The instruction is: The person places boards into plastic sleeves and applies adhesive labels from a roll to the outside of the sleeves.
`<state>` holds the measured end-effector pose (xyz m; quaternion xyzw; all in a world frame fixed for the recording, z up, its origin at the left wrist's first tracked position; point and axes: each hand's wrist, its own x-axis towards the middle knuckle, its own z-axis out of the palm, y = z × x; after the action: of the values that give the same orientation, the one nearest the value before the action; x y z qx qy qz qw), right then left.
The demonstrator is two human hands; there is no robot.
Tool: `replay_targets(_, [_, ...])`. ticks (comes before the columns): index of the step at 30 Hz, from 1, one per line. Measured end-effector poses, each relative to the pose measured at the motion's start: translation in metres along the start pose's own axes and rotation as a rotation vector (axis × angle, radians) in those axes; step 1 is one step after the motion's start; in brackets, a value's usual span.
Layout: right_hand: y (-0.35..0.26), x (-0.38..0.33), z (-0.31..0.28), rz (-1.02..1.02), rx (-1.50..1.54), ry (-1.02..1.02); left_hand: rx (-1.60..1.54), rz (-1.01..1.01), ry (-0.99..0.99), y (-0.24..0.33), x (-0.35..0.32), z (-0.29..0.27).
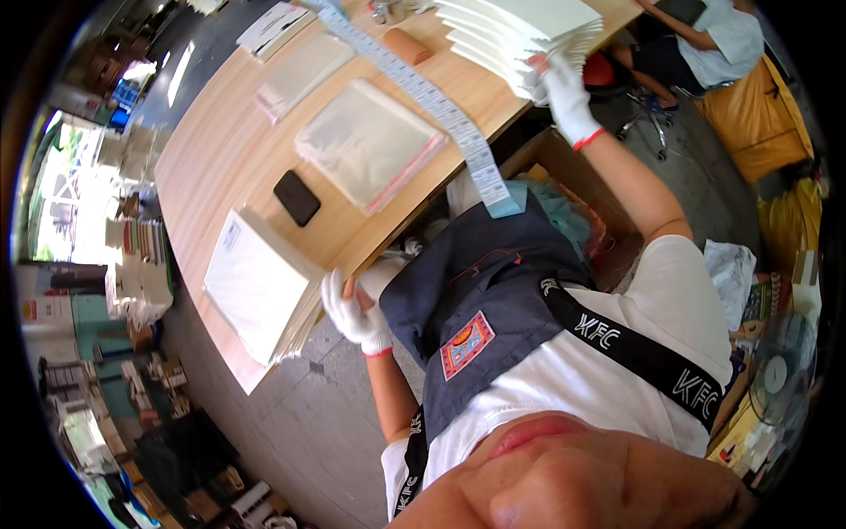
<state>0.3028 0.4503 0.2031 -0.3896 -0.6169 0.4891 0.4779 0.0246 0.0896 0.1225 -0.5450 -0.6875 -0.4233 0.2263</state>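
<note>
My left hand point(355, 316), in a white glove with red cuff trim, is beside the right edge of a stack of flat white packets point(260, 286) with a label on the top one. Its fingers are apart and hold nothing. Farther off to the right, my gloved right hand point(567, 99) has its fingers closed at the near corner of a taller, fanned stack of flat white packets point(520, 31). The fingertips pinch a packet edge there, partly hidden by the glove. A long strip of printed labels point(432, 99) runs across the table and over its edge toward my apron.
On the wooden table point(220, 145) lie clear plastic sleeves point(370, 145), a thinner sleeve pile point(304, 75), a black phone point(297, 197) and a brown roll point(407, 46). An open carton point(612, 207) stands below the edge. A seated person point(696, 44) is at the far right.
</note>
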Motion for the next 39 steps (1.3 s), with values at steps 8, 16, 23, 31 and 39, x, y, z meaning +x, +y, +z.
replay_targets(8, [0.000,0.094,-0.088,0.463,0.108,-0.129,0.354,0.019,-0.530,-0.039,0.055,0.147])
replay_targets(16, [0.000,0.127,-0.104,0.378,0.645,0.048,0.439,-0.192,-0.984,-0.019,0.103,0.160])
replay_targets(23, [0.046,0.198,-0.177,0.191,0.576,-0.059,0.361,-0.209,-0.844,-0.034,0.106,0.177])
replay_targets(31, [0.030,-0.025,-0.046,0.470,0.575,-0.515,0.005,-0.406,-0.642,-0.050,0.078,0.155])
replay_targets(39, [0.122,-0.105,-0.010,0.666,0.815,-0.444,0.225,-0.214,-0.475,-0.035,0.079,0.151])
